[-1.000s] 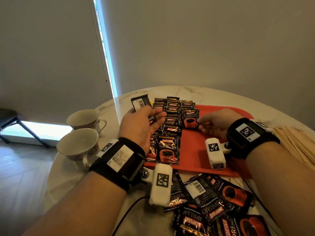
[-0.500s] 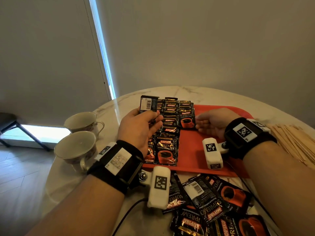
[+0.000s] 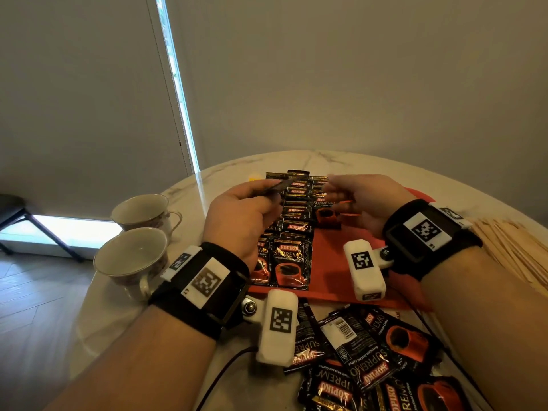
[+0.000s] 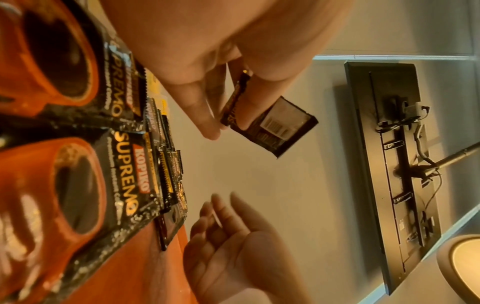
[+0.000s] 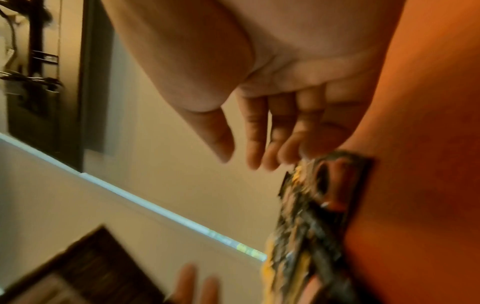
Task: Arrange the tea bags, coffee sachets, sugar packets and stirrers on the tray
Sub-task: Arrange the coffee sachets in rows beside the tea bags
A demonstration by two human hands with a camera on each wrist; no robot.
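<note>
Left hand [image 3: 243, 216] raised above the red tray [image 3: 329, 262], coffee sachet [image 4: 272, 125] pinched between thumb and fingers, right hand [image 3: 360, 203] held palm-up beside it, fingers loosely spread and empty, rows of sachets [image 3: 292, 229] laid below on the tray.

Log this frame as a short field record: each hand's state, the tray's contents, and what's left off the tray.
left hand: pinches one coffee sachet, barcode side showing, lifted above the tray
right hand: open, empty, fingers extended toward that sachet
tray: red; Kopiko Supremo sachet rows overlap along its left part; right part bare
loose sachets: pile on the marble table, near edge, off the tray
stirrers: wooden, heaped right of the tray, off it
teacups: two, left of the tray
tea bags, sugar packets: none identifiable
</note>
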